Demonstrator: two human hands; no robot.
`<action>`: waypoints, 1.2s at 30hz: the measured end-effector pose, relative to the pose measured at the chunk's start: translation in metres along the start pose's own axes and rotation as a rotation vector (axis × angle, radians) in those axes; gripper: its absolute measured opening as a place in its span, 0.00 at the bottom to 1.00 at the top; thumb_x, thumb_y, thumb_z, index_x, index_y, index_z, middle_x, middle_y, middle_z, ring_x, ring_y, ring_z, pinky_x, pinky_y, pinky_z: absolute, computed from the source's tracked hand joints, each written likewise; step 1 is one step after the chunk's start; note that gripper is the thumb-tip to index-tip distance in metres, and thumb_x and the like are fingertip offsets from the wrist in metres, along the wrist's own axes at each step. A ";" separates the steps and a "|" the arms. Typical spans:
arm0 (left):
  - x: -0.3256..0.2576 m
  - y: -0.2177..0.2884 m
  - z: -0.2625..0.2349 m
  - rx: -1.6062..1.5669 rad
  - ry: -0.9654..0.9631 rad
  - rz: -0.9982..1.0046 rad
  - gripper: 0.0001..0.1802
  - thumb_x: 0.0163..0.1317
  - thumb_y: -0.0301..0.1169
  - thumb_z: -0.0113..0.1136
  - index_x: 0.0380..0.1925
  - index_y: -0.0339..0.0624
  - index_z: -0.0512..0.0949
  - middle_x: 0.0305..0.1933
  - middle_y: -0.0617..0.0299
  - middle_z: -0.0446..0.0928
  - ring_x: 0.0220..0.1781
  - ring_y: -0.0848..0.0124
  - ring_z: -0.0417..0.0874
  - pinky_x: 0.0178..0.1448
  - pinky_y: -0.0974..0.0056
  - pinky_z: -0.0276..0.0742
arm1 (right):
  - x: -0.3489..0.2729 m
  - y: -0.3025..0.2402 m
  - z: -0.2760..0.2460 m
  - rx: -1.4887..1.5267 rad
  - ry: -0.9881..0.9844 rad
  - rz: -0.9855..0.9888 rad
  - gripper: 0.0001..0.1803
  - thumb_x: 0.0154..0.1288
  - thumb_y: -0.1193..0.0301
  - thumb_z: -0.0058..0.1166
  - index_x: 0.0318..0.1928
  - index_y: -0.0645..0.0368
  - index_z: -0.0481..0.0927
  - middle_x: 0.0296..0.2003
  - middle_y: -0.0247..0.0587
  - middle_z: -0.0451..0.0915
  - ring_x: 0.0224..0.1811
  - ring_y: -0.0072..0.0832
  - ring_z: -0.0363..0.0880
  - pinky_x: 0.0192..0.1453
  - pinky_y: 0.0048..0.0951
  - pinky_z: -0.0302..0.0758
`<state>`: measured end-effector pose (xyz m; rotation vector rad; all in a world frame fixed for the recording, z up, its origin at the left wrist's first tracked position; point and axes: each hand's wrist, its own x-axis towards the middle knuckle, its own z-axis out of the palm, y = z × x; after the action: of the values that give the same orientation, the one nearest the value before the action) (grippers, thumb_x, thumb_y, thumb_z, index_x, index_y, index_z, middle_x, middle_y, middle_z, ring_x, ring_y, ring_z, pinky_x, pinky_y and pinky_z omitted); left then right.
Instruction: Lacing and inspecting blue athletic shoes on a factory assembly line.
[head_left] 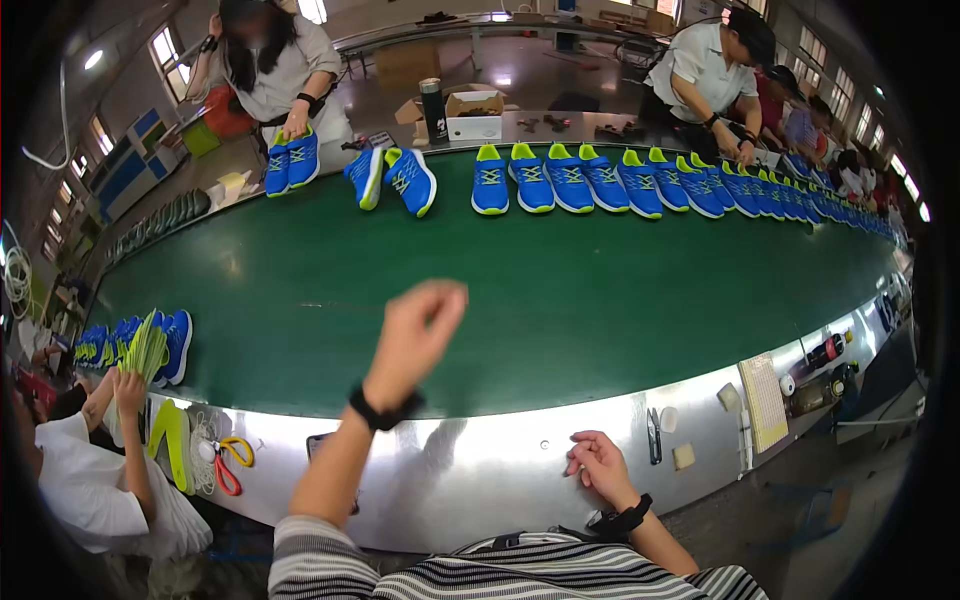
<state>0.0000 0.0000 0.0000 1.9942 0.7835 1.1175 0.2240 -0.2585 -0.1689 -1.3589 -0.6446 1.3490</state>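
Note:
My left hand (425,325) is raised over the green belt (600,300), its fingers curled in toward the thumb. Nothing shows in it. My right hand (602,464) hovers near the metal ledge (540,470) along the belt's near side, fingers loosely bent and apart, with nothing in them. Across the belt, beyond my left hand, a pair of blue shoes (412,182) with lime-green soles sits with the two shoes angled apart. A long row of matching blue shoes (570,180) lines the far edge toward the right.
At far left, a co-worker (280,60) touches a pair of shoes (292,162); another (710,75) bends over the row. A near-left person (110,460) holds green insoles (147,345). The ledge carries scissors (232,465), a cutter (653,437) and a paper pad (765,405).

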 end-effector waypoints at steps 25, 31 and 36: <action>-0.254 -0.025 0.047 0.102 -0.164 -0.292 0.08 0.57 0.33 0.67 0.35 0.41 0.84 0.39 0.58 0.84 0.47 0.60 0.80 0.56 0.59 0.73 | 0.009 -0.010 0.047 -0.151 -0.095 -0.197 0.14 0.67 0.71 0.59 0.49 0.64 0.79 0.36 0.33 0.82 0.37 0.16 0.77 0.45 0.19 0.76; -0.209 -0.040 0.061 -0.433 0.097 -0.640 0.10 0.70 0.30 0.54 0.40 0.33 0.78 0.31 0.60 0.81 0.29 0.76 0.79 0.37 0.72 0.75 | 0.048 0.004 0.037 0.100 -0.261 -0.105 0.15 0.69 0.66 0.57 0.51 0.60 0.78 0.38 0.31 0.80 0.38 0.16 0.78 0.41 0.19 0.76; -0.130 -0.073 0.093 -0.580 0.142 -0.463 0.11 0.72 0.33 0.52 0.43 0.36 0.76 0.24 0.67 0.72 0.25 0.81 0.69 0.29 0.76 0.62 | 0.080 -0.026 0.066 -0.001 -0.289 -0.151 0.15 0.70 0.61 0.56 0.51 0.56 0.78 0.39 0.29 0.80 0.38 0.15 0.77 0.38 0.19 0.75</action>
<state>0.0130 -0.0864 -0.1526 1.1893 0.8225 1.0574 0.1878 -0.1585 -0.1598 -1.1013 -0.9226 1.4333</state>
